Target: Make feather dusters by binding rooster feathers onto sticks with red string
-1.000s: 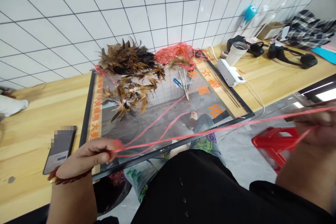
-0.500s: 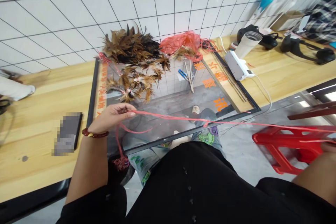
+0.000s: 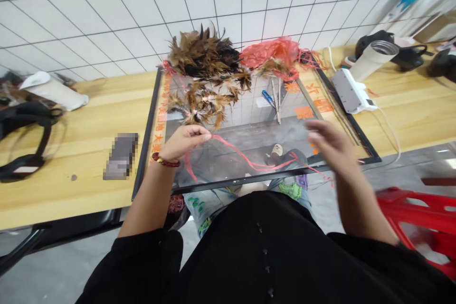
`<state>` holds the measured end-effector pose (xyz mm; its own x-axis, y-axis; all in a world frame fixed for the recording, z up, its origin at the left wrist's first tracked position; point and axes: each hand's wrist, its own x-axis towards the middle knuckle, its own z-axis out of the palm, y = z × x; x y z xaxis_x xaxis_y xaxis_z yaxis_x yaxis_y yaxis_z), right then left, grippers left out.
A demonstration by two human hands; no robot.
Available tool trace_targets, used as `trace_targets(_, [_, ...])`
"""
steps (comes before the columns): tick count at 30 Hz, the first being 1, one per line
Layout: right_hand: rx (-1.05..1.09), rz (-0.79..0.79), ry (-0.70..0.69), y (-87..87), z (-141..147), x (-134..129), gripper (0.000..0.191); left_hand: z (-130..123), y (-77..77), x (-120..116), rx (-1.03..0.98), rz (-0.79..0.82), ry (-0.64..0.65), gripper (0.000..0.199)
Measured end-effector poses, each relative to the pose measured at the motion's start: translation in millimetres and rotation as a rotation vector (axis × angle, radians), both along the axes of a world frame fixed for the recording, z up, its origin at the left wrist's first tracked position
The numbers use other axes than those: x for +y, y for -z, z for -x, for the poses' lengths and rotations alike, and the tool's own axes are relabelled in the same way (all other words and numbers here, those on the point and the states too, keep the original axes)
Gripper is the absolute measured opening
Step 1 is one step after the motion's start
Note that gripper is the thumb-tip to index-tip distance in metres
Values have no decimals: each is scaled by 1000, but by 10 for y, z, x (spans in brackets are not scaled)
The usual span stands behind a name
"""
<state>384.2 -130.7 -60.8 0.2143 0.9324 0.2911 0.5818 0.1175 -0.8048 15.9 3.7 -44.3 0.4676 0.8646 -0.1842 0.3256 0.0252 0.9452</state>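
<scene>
My left hand point(image 3: 188, 141) is closed in a pinch on a pink plastic string point(image 3: 245, 157) over the mirror's near left part. From the fingertips the string sags to the right, across the mirror and past its front edge; another length hangs below the hand. My right hand point(image 3: 329, 145), blurred by motion, is over the mirror's right side, fingers stretched to the left with nothing visible in them. Just beyond my left hand lie small tied feather bunches point(image 3: 204, 104). A larger heap of brown and black feathers point(image 3: 204, 54) rests behind them against the wall.
The black-framed mirror point(image 3: 147, 121) lies on a wooden table point(image 3: 117, 99). Thin sticks point(image 3: 277, 102), a blue cutter point(image 3: 268, 98) and a red plastic bag point(image 3: 272, 52) are on it. A phone point(image 3: 121, 156) lies left; a power strip point(image 3: 351, 91) right; a red stool point(image 3: 409, 204) below.
My right hand has come in from the far right to above the mirror. The string, stretched taut before, now hangs slack, out of that hand. The view has shifted left.
</scene>
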Motion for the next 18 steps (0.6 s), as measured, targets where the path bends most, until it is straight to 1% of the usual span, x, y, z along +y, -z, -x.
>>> trace_targets(1, [97, 31, -178, 27, 349, 178, 40, -66, -17, -18, -55, 31, -8, 34])
trace_targets(3, [343, 130, -433, 57, 930, 408, 50, -154, -49, -51, -136, 84, -6, 35])
trace_targets(4, [478, 245, -551, 71, 1121, 476, 47, -162, -61, -65, -144, 110, 12, 36])
trace_targets(5, [605, 360, -624, 87, 1228, 526, 44, -140, -70, -79, -131, 143, 39, 36])
trace_targets(6, [722, 451, -651, 106, 1252, 566, 42, -89, -72, -92, -105, 182, 73, 37])
trace_targets(7, [818, 514, -637, 128, 1205, 604, 41, -13, -67, -107, -80, 226, 101, 39])
trace_targets(9, [929, 548, -538, 177, 968, 673, 40, 177, -30, -141, -64, 313, 114, 40])
trace_targets(11, [922, 566, -480, 217, 669, 706, 39, 358, 42, -171, -90, 365, 61, 41])
trace_targets(13, [835, 612, -479, 236, 404, 668, 39, 486, 131, -184, -134, 353, -56, 40])
trace_targets(15, [701, 661, -481, 227, 172, 559, 40, 563, 214, -183, -203, 300, -214, 37])
trace_targets(17, [548, 695, -445, 192, -65, 412, 40, 621, 282, -185, -290, 236, -381, 36])
trace_targets(18, [476, 693, -403, 167, -192, 337, 40, 650, 312, -191, -320, 206, -452, 35])
